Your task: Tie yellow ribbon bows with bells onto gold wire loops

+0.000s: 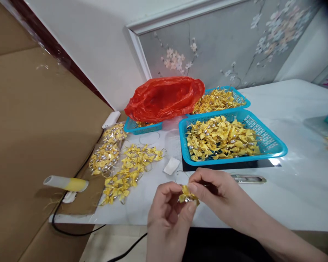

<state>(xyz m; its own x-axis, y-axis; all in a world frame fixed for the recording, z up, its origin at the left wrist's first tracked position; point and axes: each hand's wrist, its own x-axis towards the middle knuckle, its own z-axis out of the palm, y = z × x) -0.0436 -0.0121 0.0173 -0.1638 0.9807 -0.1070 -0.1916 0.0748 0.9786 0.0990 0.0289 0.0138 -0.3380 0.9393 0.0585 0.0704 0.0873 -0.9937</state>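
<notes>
Over the table's front edge, my left hand [169, 214] pinches a small yellow ribbon flower [186, 195] with a shiny silver bead. My right hand [221, 193] is closed on the flower's upper side, thumb and forefinger together, so both hands grip the same piece. A thin loop of wire or cord [182, 177] rises just behind the fingers. Left of my hands lie finished-looking yellow flowers [131, 167] with beads and thin loops. Beyond my right hand stands a blue basket [234, 160] heaped with yellow ribbon pieces [221, 138].
A utility knife [249, 178] lies behind my right wrist. A white paper piece [172, 166] sits near the basket. Further back are a red plastic bag [164, 100] and another blue basket [247, 103]. Bagged flowers [106, 153], a spool-like tube [66, 183] and a black cable [54, 222] occupy the left.
</notes>
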